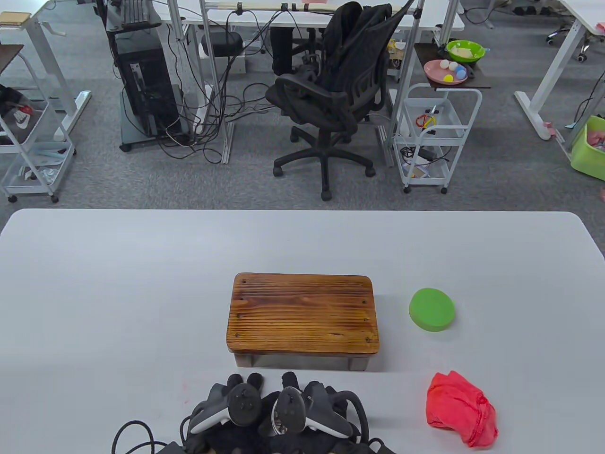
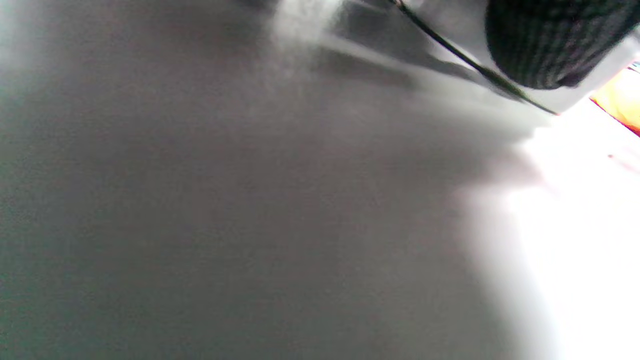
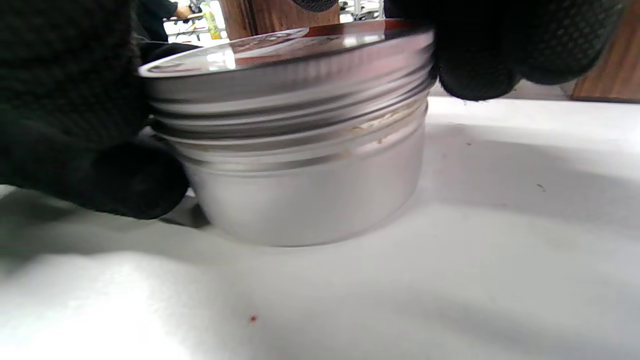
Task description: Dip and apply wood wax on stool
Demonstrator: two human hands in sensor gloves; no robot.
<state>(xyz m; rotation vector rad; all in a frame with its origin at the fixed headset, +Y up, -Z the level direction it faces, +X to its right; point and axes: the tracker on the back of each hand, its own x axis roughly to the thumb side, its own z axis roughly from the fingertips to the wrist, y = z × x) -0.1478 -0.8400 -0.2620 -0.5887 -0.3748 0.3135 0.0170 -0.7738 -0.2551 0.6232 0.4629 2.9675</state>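
Observation:
A brown wooden stool stands upright at the table's middle. Both gloved hands lie together at the front edge just before it, my left hand beside my right hand. They hide a round metal wax tin, which shows only in the right wrist view. It stands on the table with its screw lid on and slightly tilted. My right hand's fingertips grip the lid's rim, and black glove presses the tin's other side. The left wrist view is blurred and shows one fingertip.
A round green sponge lies right of the stool. A crumpled red cloth lies at the front right. The white table stretches wide on the left. Black cables trail from the hands. An office chair stands beyond the table.

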